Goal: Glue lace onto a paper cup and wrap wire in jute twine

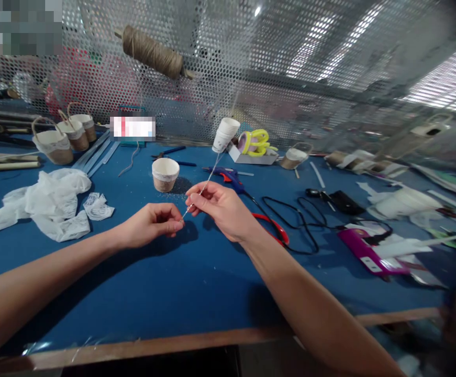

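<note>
My left hand [153, 224] pinches the near end of a thin pale cord [202, 189] just above the blue table [165, 293]. My right hand [222, 208] is closed on the same cord a little farther along. The cord runs up and away to a white paper cup [225, 134] that hangs tilted in the air. Behind my hands a second paper cup [165, 174], wrapped in brown twine at its base, stands upright on the table.
A blue glue gun [228, 176] with a black cable [298, 220] lies behind my right hand, red-handled scissors [277, 230] beside it. White plastic [47, 204] lies at left, small twine baskets [53, 144] behind it. A twine spool [153, 52] hangs on the perforated screen. A purple tool [369, 254] lies at right.
</note>
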Demonstrator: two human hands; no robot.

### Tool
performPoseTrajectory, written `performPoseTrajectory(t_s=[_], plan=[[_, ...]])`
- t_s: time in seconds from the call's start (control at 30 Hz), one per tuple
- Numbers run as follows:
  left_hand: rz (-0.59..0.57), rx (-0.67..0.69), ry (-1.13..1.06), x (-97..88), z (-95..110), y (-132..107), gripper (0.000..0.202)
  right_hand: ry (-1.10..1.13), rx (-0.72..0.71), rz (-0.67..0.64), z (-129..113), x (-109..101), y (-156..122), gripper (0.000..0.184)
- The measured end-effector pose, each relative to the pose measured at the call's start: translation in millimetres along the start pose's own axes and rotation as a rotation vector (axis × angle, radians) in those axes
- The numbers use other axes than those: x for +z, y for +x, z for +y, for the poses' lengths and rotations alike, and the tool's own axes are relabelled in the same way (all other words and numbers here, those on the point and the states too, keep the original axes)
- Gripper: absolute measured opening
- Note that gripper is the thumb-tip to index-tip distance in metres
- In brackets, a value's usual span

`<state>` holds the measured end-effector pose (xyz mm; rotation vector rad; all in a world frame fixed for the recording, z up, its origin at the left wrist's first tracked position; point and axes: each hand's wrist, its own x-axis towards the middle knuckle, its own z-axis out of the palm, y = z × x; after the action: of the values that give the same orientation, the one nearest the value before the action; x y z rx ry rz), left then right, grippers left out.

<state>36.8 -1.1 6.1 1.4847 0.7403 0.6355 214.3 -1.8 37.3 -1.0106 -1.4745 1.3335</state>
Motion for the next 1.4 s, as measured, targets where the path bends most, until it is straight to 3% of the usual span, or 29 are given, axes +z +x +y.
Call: performPoseTrajectory(t_s=[0.13,0.57,0.7,0.97,1.4], plan=[[-0.061,-0.048,-0.068,1.6,1.5,-2.4,0.022,0.018,-0.024,-0.039,-2.0,-8.1,0.7,0.02],[-0.077,-0.056,-0.072,2.6,-1.2,-2.4,0.019,-0.041,-0.016,0.047,-3.5,-6.8,0.7,0.019],[-0.07,-0.066,0.019,1.6,-1.2,-2.8,0.015,0.0,-0.042,0.141,-5.5,-15.0,2.8,0.02],[-0.116,-0.094,0.071,-0.6,-0.7,-2.9,0.016,0.147,-0.013,0.195,-4.7,-19.5,4.9,0.023],[-0.168,-0.111,-0.059,-2.8,5.4,-4.5,0.02,0.248,-0.155,0.316,-0.9,-13.0,8.1,0.015]])
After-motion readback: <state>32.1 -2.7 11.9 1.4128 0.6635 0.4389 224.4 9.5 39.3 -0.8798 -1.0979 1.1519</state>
